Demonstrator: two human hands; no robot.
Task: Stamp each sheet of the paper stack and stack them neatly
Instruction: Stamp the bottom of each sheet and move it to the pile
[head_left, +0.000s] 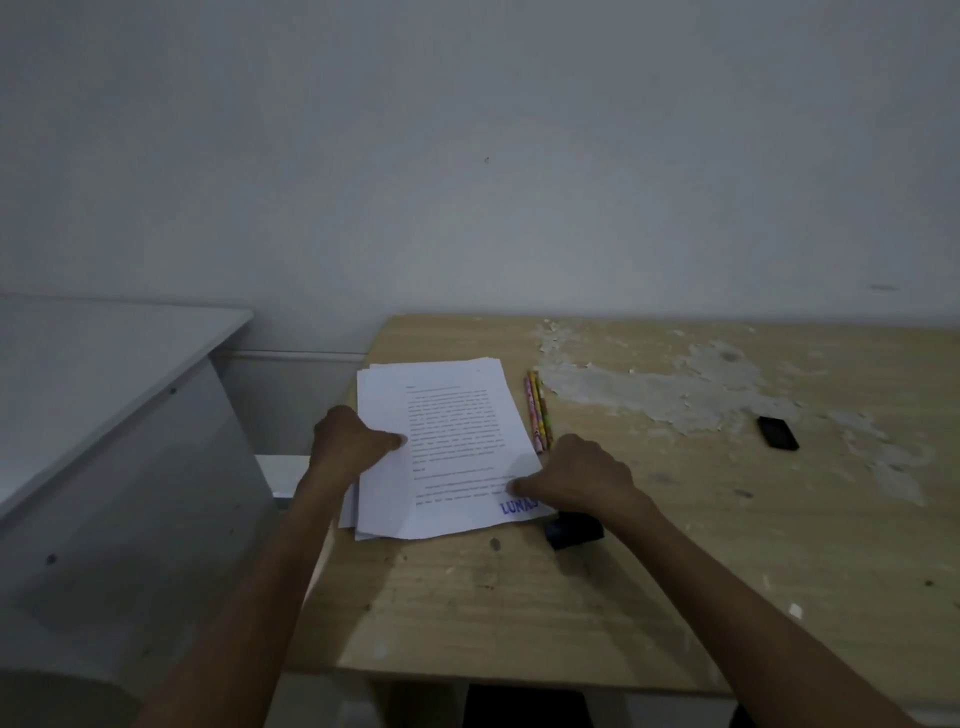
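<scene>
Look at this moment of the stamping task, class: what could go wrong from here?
1. The paper stack overhangs the table's left edge, where the left hand grips it; sheets might slip off.
2. The right hand rests beside the blue stamp mark; if the ink is wet, it may smear.
3. The sheets lie fanned unevenly, so the finished stack may look untidy unless squared.

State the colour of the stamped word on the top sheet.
Blue; the stamped word shows at the top sheet's near right corner in the head view.
</scene>
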